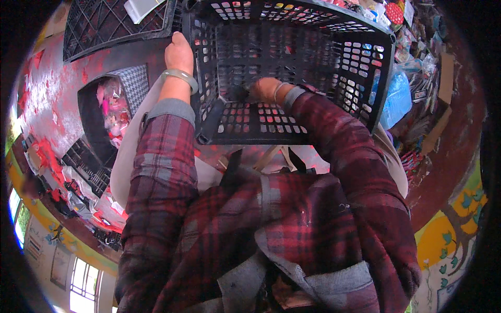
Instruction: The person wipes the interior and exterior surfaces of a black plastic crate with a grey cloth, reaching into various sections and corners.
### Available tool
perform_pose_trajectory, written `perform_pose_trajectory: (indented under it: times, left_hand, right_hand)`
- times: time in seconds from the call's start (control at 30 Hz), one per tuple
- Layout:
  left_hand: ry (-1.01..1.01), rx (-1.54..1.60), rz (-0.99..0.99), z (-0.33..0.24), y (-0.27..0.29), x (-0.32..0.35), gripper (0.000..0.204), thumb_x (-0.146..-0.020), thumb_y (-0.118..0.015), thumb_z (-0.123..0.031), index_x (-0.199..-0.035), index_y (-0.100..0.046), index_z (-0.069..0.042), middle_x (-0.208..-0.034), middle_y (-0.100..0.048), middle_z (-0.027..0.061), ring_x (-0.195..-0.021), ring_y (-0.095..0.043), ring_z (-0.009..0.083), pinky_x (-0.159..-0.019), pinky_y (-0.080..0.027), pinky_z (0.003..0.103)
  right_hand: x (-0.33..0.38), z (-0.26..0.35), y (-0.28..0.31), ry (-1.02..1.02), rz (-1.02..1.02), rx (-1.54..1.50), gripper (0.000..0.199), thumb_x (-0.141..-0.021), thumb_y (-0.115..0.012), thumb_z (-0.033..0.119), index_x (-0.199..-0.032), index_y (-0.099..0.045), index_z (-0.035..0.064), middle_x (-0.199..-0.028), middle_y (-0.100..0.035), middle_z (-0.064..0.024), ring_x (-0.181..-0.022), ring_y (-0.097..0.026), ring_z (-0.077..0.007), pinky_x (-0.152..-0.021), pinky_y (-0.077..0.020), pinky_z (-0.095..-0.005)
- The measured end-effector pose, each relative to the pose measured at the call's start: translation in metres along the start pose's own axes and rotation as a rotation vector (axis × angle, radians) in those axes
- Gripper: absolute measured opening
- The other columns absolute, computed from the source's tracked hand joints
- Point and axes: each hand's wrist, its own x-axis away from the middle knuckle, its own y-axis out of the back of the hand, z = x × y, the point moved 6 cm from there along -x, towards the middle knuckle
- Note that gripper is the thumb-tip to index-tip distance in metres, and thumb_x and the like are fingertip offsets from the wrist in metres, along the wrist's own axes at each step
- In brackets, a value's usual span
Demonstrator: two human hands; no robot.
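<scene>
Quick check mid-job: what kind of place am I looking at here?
Probably a small shop or stockroom: black plastic crates, packaged goods heaped at the right, a dark bag of pink wrapped items on a red-stained floor.

Your black plastic crate [313,68] stands upright before you, open top facing up, its walls and floor pierced with rows of rectangular holes. It looks empty, though the far corners are dim. Its near left corner sits against a second, flatter black lattice crate [112,23] lying beside it.
</scene>
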Motion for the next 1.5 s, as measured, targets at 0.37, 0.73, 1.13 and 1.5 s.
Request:
perform_pose_trajectory:
  times: [0.37, 0.73, 1.13, 1.5]
  left_hand:
    - [0.042, 0.004, -0.004, 0.008, 0.001, -0.001, 0.068, -0.087, -0.021, -0.043, -0.085, -0.057, 0.015, -0.093, -0.052, 0.0366, -0.100, -0.046, 0.0476, -0.089, -0.033, 0.043]
    - [0.009, -0.017, 0.018, 0.021, 0.001, -0.007, 0.065, -0.088, -0.020, -0.040, -0.088, -0.057, 0.013, -0.095, -0.052, 0.0359, -0.099, -0.047, 0.0474, -0.090, -0.033, 0.044]
    - [0.054, 0.031, -0.005, 0.014, 0.003, -0.003, 0.068, -0.087, -0.021, -0.043, -0.088, -0.056, 0.016, -0.096, -0.052, 0.0366, -0.101, -0.046, 0.0471, -0.090, -0.032, 0.044]
    - [0.050, 0.056, 0.046, 0.011, -0.005, -0.007, 0.068, -0.086, -0.022, -0.044, -0.087, -0.056, 0.016, -0.094, -0.051, 0.0372, -0.100, -0.046, 0.0474, -0.089, -0.033, 0.043]
  right_hand:
    - [-0.072, 0.001, 0.056, -0.479, -0.692, -0.610, 0.030, -0.069, -0.060, 0.012, -0.098, -0.055, 0.0072, -0.092, -0.060, -0.0194, -0.089, -0.058, -0.0365, -0.074, -0.0469, -0.0417]
    - [-0.108, 0.030, -0.018, -0.036, 0.162, -0.287, 0.043, -0.067, -0.062, 0.020, -0.107, -0.056, 0.0065, -0.105, -0.055, -0.0204, -0.094, -0.054, -0.0379, -0.075, -0.0453, -0.0442]
    - [-0.052, 0.040, 0.048, -0.334, -0.550, -0.254, 0.055, -0.067, -0.062, 0.010, -0.119, -0.046, 0.0135, -0.122, -0.043, -0.0135, -0.112, -0.043, -0.0345, -0.089, -0.0420, -0.0394]
    - [-0.125, 0.013, -0.053, -0.522, -0.416, -1.455, 0.039, -0.068, -0.050, -0.010, -0.104, -0.049, 0.0052, -0.086, -0.056, -0.0086, -0.079, -0.056, -0.0256, -0.065, -0.0477, -0.0389]
